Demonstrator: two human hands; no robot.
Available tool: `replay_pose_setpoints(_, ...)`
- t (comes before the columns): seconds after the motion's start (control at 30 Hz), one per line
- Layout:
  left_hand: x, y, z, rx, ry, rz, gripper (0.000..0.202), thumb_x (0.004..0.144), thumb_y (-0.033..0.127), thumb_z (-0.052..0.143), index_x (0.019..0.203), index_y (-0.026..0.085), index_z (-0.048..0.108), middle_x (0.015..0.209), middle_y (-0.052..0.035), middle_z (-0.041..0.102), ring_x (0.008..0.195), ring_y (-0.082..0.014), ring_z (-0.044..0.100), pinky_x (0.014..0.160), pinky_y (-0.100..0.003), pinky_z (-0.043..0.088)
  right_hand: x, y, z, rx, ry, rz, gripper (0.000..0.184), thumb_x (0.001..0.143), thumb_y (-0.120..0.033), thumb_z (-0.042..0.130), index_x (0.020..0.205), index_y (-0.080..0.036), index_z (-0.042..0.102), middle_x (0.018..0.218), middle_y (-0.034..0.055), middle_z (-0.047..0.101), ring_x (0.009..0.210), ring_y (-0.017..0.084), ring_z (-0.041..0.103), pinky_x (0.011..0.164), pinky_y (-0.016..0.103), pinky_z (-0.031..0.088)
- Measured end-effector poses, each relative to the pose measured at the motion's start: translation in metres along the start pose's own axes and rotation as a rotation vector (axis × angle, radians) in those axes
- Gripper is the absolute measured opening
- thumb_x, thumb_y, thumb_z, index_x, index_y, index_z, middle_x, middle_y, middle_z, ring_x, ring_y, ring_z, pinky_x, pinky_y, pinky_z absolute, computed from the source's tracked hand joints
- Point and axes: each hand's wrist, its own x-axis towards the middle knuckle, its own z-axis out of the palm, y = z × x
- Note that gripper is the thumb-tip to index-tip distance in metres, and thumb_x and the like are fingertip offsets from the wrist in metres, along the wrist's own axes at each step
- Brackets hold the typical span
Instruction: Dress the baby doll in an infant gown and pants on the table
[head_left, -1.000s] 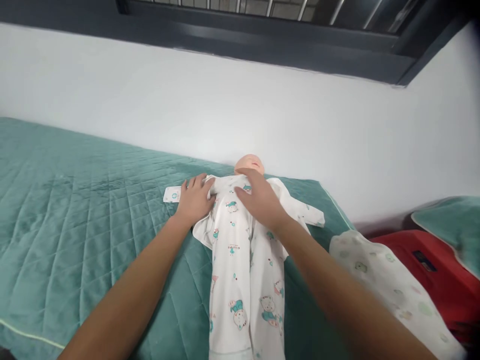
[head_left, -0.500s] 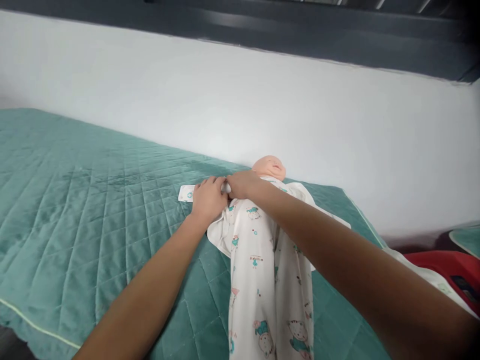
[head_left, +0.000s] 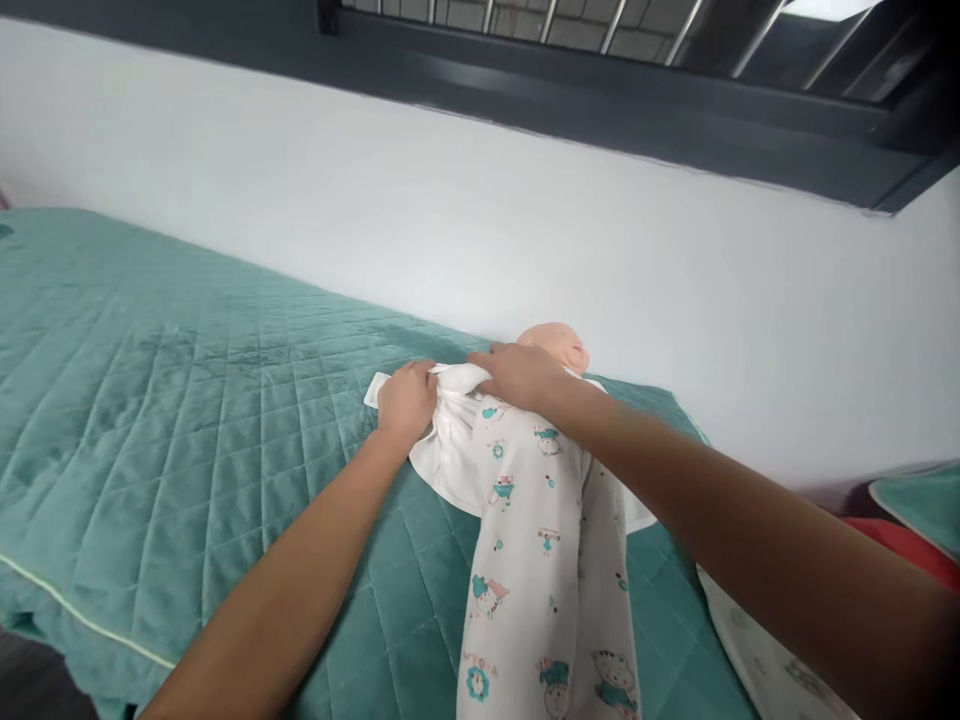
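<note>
A baby doll lies on its back on the green quilted bedspread point(head_left: 247, 440), its head point(head_left: 553, 345) towards the wall and turned to the right. White printed trousers point(head_left: 555, 560) cover its legs, which point towards me. Its white top point(head_left: 454, 440) is spread out at the left side. My left hand point(head_left: 407, 402) is closed around the sleeve, whose cuff point(head_left: 375, 388) sticks out past the fingers. Across the doll's chest reaches my right hand point(head_left: 517, 375), its fingers and thumb around the bunched sleeve near the shoulder. The doll's arm is hidden.
A white wall point(head_left: 337, 200) rises behind the bed, with a dark window frame point(head_left: 600, 100) and metal bars above. At lower right lie a pale printed cloth point(head_left: 765, 640), something red point(head_left: 900, 545) and a green quilted piece point(head_left: 922, 505).
My hands, close together before, have moved apart, with white sleeve fabric now stretched between them. The doll's head has turned further to the right, and the view has shifted slightly.
</note>
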Motion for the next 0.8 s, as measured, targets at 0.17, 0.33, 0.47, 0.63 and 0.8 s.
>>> replay_pose_setpoints(0.17,0.000,-0.006,0.001,-0.005,-0.044,0.008,0.042,0.093,0.016,0.036,0.116,0.023,0.071,0.117,-0.0090,0.069,0.107,-0.0255,0.065,0.088,-0.035,0.050,-0.011,0.014,-0.006,-0.016,0.032,0.061,0.028,0.093,-0.031,0.051,0.118,-0.026,0.063,0.109,0.0107,0.065,0.089,0.025,0.064,0.066,0.032,0.040)
replay_pose_setpoints(0.33,-0.005,-0.010,0.002,0.020,-0.102,0.026,0.046,0.091,0.014,0.036,0.119,0.029,0.069,0.117,-0.0081,0.066,0.100,-0.0248,0.065,0.078,-0.035,0.050,-0.019,0.019,-0.009,-0.006,0.052,0.101,0.025,0.092,-0.030,0.052,0.113,-0.025,0.064,0.108,0.0102,0.065,0.087,0.025,0.063,0.068,0.033,0.040)
replay_pose_setpoints(0.47,-0.006,-0.016,0.002,0.127,-0.125,0.103,0.043,0.087,0.011,0.041,0.116,0.027,0.069,0.109,-0.0094,0.067,0.102,-0.0262,0.061,0.082,-0.036,0.049,-0.022,0.024,-0.007,0.027,0.092,0.109,0.027,0.091,-0.031,0.054,0.115,-0.025,0.064,0.108,0.0094,0.065,0.088,0.024,0.063,0.070,0.033,0.041)
replay_pose_setpoints(0.63,-0.002,-0.021,0.003,0.101,-0.101,0.081,0.032,0.092,0.018,0.043,0.111,0.023,0.068,0.109,-0.0091,0.067,0.106,-0.0262,0.060,0.085,-0.035,0.048,-0.020,0.021,-0.008,0.065,0.079,0.109,0.028,0.091,-0.032,0.054,0.117,-0.025,0.062,0.109,0.0091,0.065,0.088,0.023,0.064,0.070,0.031,0.041)
replay_pose_setpoints(0.8,-0.003,-0.010,-0.003,0.206,-0.042,0.189,0.028,0.092,0.021,0.047,0.117,0.021,0.061,0.113,-0.0098,0.066,0.109,-0.0287,0.057,0.087,-0.039,0.046,-0.004,0.006,0.001,0.106,0.032,0.080,0.028,0.090,-0.036,0.055,0.114,-0.024,0.062,0.110,0.0093,0.066,0.090,0.024,0.065,0.069,0.030,0.043)
